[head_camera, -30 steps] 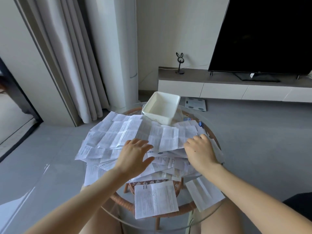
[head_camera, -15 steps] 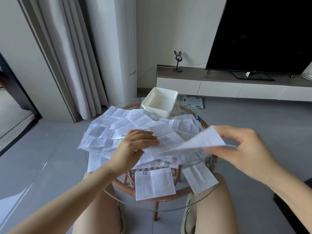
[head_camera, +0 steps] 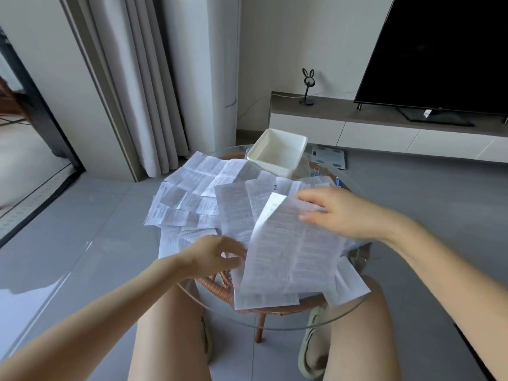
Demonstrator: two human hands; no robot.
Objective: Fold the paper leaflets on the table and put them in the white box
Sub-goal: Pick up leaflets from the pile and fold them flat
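1. The surface (head_camera: 288, 318) is a round sheet of clear glass on a woven rattan ring, in the middle of the frame.
2. A loose pile of leaflets (head_camera: 189, 196) covers it: thin white paper, densely printed and creased into rectangular panels.
3. The lifted leaflet (head_camera: 291, 251) is a long rectangle with lengthwise fold lines. Its long axis runs from mid-frame down toward the lower centre, and its top corner curls over.
4. The right hand (head_camera: 346, 213), right of centre, pinches the sheet's upper right edge between thumb and fingers.
5. The left hand (head_camera: 214, 257) sits at the sheet's lower left edge with its fingers curled. It is blurred, so I cannot tell whether they grip the paper.
6. The white box (head_camera: 277, 149), smooth, square and open-topped, stands at the far edge of the surface, above the pile.
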